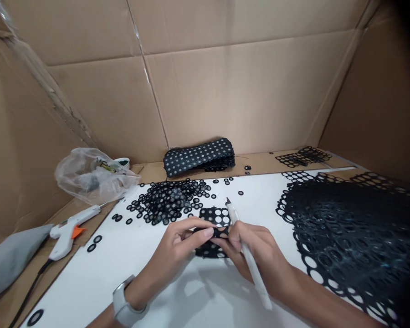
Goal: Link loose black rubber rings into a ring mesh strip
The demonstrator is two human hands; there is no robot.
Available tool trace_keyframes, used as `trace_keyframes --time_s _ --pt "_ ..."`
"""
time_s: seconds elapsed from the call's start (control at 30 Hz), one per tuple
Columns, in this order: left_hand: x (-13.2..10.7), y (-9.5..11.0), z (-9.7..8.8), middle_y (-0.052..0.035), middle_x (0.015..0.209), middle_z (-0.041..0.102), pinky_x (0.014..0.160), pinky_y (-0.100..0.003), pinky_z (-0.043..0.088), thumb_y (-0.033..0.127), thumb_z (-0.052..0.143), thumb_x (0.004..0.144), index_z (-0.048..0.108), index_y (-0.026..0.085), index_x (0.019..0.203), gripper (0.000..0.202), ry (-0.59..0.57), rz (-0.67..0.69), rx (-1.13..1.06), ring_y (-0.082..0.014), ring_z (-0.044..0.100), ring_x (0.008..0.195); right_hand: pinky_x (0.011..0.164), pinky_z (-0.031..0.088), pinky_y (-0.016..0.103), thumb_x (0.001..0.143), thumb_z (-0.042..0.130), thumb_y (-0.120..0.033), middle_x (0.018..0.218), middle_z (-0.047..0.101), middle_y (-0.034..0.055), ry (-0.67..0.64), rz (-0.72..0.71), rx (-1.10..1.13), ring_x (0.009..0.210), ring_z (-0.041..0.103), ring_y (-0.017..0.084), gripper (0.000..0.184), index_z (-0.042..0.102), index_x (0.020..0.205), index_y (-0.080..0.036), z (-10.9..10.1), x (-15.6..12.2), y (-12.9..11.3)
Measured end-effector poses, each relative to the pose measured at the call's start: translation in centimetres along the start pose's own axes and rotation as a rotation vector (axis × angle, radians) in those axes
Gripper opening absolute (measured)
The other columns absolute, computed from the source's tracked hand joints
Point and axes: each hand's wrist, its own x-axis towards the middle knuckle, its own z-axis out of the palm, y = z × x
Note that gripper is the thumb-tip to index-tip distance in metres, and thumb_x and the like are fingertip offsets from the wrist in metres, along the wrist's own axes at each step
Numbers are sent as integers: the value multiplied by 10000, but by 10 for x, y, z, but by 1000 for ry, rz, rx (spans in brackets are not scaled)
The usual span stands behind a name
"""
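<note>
Both hands meet over a small black perforated sheet (pixel 210 249) that is bent up between them. My left hand (pixel 182 239) pinches its folded edge between thumb and fingers. Opposite it, my right hand (pixel 251 243) grips the sheet's other end. A white pen-like tool (pixel 254 273) with a dark pointed tip also sits in my right hand, its tip turned up and away from the sheet. Part of the sheet with open round holes shows just beyond the fingers. Loose black rings (pixel 167 200) lie in a pile beyond my left hand.
Black ring-holed sheets (pixel 348 228) form a large heap at right. A stack of dotted black strips (pixel 198 157) lies by the cardboard wall (pixel 253 91). At left are a white glue gun (pixel 66 232), a clear plastic bag (pixel 95 177) and a grey cloth-like item (pixel 13 259).
</note>
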Motion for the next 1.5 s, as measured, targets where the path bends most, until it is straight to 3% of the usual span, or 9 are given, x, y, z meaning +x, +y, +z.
trace_keyframes --time_s 0.17,0.33,0.57,0.77,0.9,1.07,1.23,1.4,1.5 --pt "1 -3 4 -57 1006 807 854 -289 506 502 728 1015 860 217 992 315 -4 -80 -84 -227 689 953 542 386 219 1050 632 -119 684 510 -58 -9 23 -9 566 451 96 295 420 884 -242 -2 1 -2" --pt "5 -16 11 -12 739 612 659 -264 415 584 715 996 672 176 729 490 114 -143 -238 -158 525 717 584 439 237 1058 594 -125 694 533 -33 -88 -41 0 583 484 113 331 418 803 -240 -2 0 -5" --pt "15 -35 10 -63 931 750 700 -266 468 609 716 985 774 177 907 442 236 -123 -228 -201 633 850 576 397 207 1043 665 -281 725 521 -39 -46 293 2 605 467 103 369 367 828 -243 0 9 0" --pt "16 -39 15 -79 955 808 757 -292 519 633 709 977 805 181 907 467 289 -116 -163 -248 711 927 555 356 209 985 667 -279 689 521 -55 -102 395 75 583 385 98 373 338 810 -248 -8 21 -4" --pt "22 -43 8 -123 993 839 881 -333 557 639 695 983 808 178 888 484 431 -161 -195 -283 750 1042 572 376 213 889 734 -221 672 519 -52 -116 428 91 601 452 107 440 313 764 -249 -10 18 -12" --pt "26 -52 -7 -149 1288 810 977 -392 591 546 784 952 795 210 1302 485 541 -186 -300 -291 759 1163 618 424 235 965 752 -353 741 574 -17 -54 474 141 660 513 125 464 346 769 -240 -9 17 -12" --pt "15 -40 -2 -72 1342 795 1019 -372 584 529 684 1042 829 276 1249 357 513 -18 2 -276 720 1255 546 429 233 974 785 -461 925 646 7 -23 646 363 616 521 102 490 366 844 -242 -8 23 -1" --pt "2 -21 4 -59 1283 811 668 -293 559 421 702 1053 849 284 1176 236 372 284 257 -179 735 821 530 495 250 931 834 -507 833 597 -33 5 724 546 584 598 125 549 352 872 -253 -9 27 -5" --pt "-2 -19 7 -68 1295 808 743 -299 581 353 731 1042 837 293 1236 229 225 389 283 -207 762 971 510 493 243 930 836 -506 814 583 -40 6 696 593 569 589 118 556 345 868 -253 -10 26 -6"
